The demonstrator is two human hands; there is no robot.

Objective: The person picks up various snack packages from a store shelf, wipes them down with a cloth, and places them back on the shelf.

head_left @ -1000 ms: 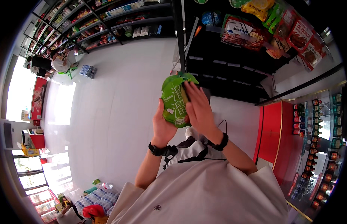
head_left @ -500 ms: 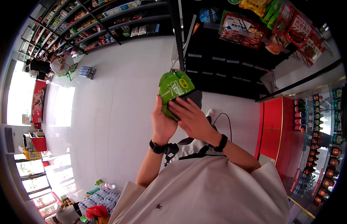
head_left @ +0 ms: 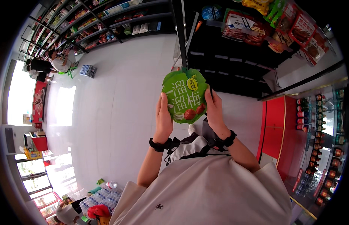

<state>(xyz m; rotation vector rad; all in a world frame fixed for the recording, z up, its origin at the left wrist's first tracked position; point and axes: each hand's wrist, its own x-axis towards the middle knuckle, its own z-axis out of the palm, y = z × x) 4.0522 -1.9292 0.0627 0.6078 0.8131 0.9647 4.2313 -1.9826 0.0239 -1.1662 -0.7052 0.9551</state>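
A green round snack pouch (head_left: pixel 185 96) with a picture of red fruit faces me, held upright in front of a black shelf rack. My left hand (head_left: pixel 163 119) grips its left edge and my right hand (head_left: pixel 215 111) grips its right edge. Both wrists wear black bands. The pouch's front is fully visible between the two hands.
The black rack (head_left: pixel 234 48) ahead carries hanging red, green and yellow snack bags (head_left: pixel 253 28). A red counter (head_left: pixel 273 131) and bottle shelves (head_left: pixel 324 150) stand at the right. White floor (head_left: pixel 114 105) stretches left toward long shelves and a person (head_left: pixel 60 62) crouching by a bottle pack (head_left: pixel 87 70).
My right hand slid off the pouch's front to its right edge. The pouch turned upright so its whole printed face shows, and it sits a little lower.
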